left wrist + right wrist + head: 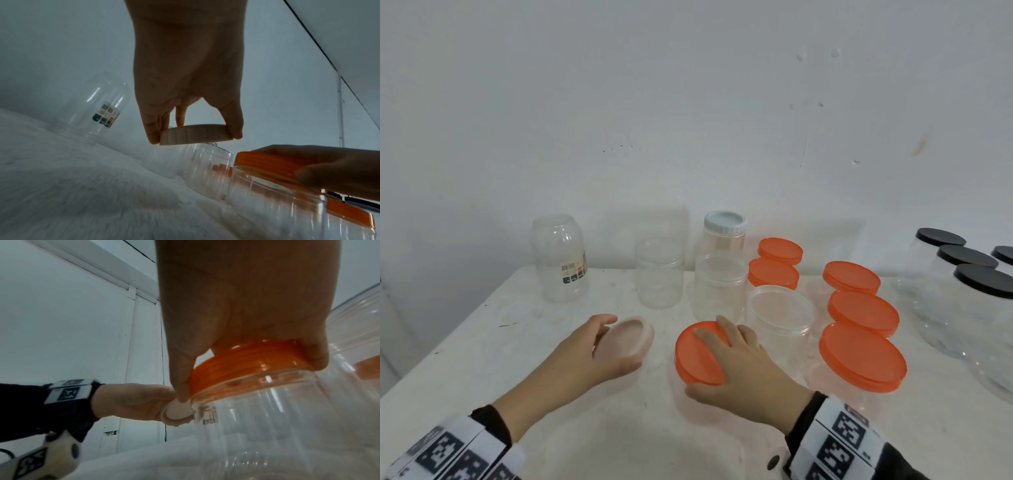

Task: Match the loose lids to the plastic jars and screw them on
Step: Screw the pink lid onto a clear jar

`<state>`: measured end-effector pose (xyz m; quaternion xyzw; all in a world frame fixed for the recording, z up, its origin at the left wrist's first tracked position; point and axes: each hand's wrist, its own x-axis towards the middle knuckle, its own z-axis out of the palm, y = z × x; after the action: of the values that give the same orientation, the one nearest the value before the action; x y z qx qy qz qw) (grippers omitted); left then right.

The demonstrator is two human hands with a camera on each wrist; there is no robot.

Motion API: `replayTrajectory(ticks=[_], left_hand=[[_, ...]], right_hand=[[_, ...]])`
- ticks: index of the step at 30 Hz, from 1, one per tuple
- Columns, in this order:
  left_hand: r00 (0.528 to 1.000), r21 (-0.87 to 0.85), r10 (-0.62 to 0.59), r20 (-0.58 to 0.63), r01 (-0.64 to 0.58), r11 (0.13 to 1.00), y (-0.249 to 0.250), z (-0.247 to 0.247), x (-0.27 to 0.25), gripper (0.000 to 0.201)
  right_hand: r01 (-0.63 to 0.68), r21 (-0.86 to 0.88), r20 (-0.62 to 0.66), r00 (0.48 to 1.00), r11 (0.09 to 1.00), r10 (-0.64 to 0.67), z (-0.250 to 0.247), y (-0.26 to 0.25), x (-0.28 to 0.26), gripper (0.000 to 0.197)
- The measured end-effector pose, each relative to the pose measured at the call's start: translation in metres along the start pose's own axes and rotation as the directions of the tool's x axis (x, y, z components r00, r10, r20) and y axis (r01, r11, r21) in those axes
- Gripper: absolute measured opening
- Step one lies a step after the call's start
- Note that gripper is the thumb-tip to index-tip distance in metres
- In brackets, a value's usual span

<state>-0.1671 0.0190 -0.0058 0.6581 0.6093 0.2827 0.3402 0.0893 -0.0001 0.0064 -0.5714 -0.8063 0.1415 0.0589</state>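
Note:
My left hand (599, 356) holds a pale pink lid (625, 339) above the table, fingers and thumb pinching its ribbed rim (195, 134). My right hand (736, 363) grips an orange lid (698, 353) that sits on the mouth of a clear plastic jar (267, 410); fingers and thumb wrap the lid's edge (246, 365). Open clear jars stand behind: one (659, 274) at centre, one (719, 287) right of it, and a wider one (779, 315) beside my right hand. An upturned labelled jar (560, 257) stands at the back left.
Several jars with orange lids (863, 356) stand to the right, and large jars with black lids (983, 281) at the far right. A jar with a pale blue lid (724, 224) stands by the wall. The white table's (482, 342) left edge is close.

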Motion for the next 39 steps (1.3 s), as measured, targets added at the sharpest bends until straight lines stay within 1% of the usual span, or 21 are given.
replayTrajectory(ticks=[3, 7, 9, 11, 14, 17, 21, 23, 26, 29, 31, 35, 37, 39], left_hand=[[1.000, -0.059, -0.014, -0.016, 0.013, 0.998, -0.007, -0.014, -0.010, 0.111], [0.999, -0.096, -0.028, -0.033, 0.025, 0.995, -0.023, -0.042, -0.021, 0.106], [0.999, -0.103, -0.036, -0.040, 0.032, 0.994, -0.031, -0.057, -0.025, 0.106], [0.998, -0.110, -0.046, -0.045, 0.041, 0.993, -0.041, -0.072, -0.028, 0.106], [0.997, -0.118, -0.055, -0.061, 0.048, 0.992, -0.054, -0.095, -0.030, 0.104], [0.994, -0.131, -0.067, -0.082, 0.056, 0.990, -0.066, -0.116, -0.030, 0.100], [0.993, -0.163, -0.058, -0.102, 0.041, 0.986, -0.084, -0.141, -0.030, 0.095], [0.992, -0.180, -0.055, -0.110, 0.035, 0.983, -0.093, -0.153, -0.029, 0.087], [0.992, -0.200, -0.047, -0.118, 0.022, 0.980, -0.107, -0.169, -0.027, 0.075], [0.993, -0.230, -0.043, -0.111, 0.016, 0.973, -0.119, -0.183, -0.023, 0.072], [0.994, -0.243, -0.040, -0.103, 0.014, 0.970, -0.125, -0.189, -0.021, 0.069], [0.996, -0.243, -0.035, -0.086, 0.013, 0.970, -0.135, -0.197, -0.016, 0.078], [0.997, -0.256, -0.025, -0.070, 0.006, 0.967, -0.137, -0.199, -0.014, 0.078], [0.998, -0.269, -0.016, -0.062, -0.001, 0.963, -0.141, -0.202, -0.011, 0.079]], right_hand=[[-0.007, -0.074, -0.012, 1.000, 0.997, 0.007, -0.004, -0.006, 0.017, 0.075], [-0.062, -0.151, -0.040, 0.998, 0.987, 0.057, -0.008, -0.016, 0.037, 0.065], [-0.105, -0.152, -0.076, 0.993, 0.983, 0.095, -0.009, -0.024, 0.047, 0.062], [-0.123, -0.134, -0.130, 0.986, 0.983, 0.106, -0.011, -0.038, 0.058, 0.061], [-0.078, -0.112, -0.196, 0.979, 0.991, 0.055, -0.016, -0.067, 0.080, 0.059], [-0.018, -0.026, -0.223, 0.975, 1.000, 0.012, -0.021, -0.101, 0.110, 0.057], [0.056, 0.140, -0.243, 0.970, 0.989, -0.021, -0.025, -0.147, 0.158, 0.057], [0.075, 0.185, -0.248, 0.968, 0.980, -0.027, -0.025, -0.167, 0.181, 0.059], [0.079, 0.152, -0.238, 0.970, 0.985, -0.041, -0.022, -0.191, 0.212, 0.065], [0.067, 0.071, -0.248, 0.968, 0.995, -0.048, -0.018, -0.209, 0.234, 0.071], [0.039, 0.027, -0.242, 0.970, 0.999, -0.032, -0.016, -0.217, 0.244, 0.071], [-0.045, -0.020, -0.221, 0.975, 0.999, 0.039, -0.011, -0.225, 0.252, 0.069], [-0.065, -0.005, -0.266, 0.962, 0.998, 0.061, -0.010, -0.229, 0.253, 0.069], [-0.076, 0.053, -0.296, 0.951, 0.996, 0.088, -0.011, -0.233, 0.253, 0.072]])
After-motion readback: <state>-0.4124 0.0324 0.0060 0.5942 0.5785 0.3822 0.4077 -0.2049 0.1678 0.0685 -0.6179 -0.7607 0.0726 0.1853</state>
